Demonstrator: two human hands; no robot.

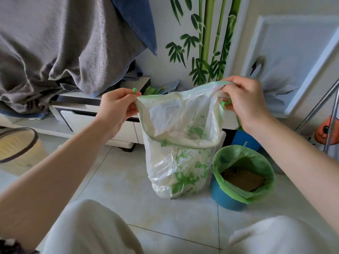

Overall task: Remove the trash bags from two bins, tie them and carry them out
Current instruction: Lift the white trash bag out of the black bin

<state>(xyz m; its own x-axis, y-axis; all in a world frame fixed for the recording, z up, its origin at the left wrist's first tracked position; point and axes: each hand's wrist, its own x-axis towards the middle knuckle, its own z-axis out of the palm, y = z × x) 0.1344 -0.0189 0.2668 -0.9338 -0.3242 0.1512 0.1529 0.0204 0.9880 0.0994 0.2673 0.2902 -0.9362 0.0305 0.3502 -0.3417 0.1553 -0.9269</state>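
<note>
One white bag [176, 158] is out, untied; my left hand [117, 109] and right hand [245, 101] are pinching its rim, while the blue bin [227, 200] at four o'clock is waiting, liner in.

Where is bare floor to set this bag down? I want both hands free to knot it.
Bare tile lies left of the white bag, between the tan bin and your knees. Right is crowded: the blue bin with its green liner sits close beside the bag.
</note>
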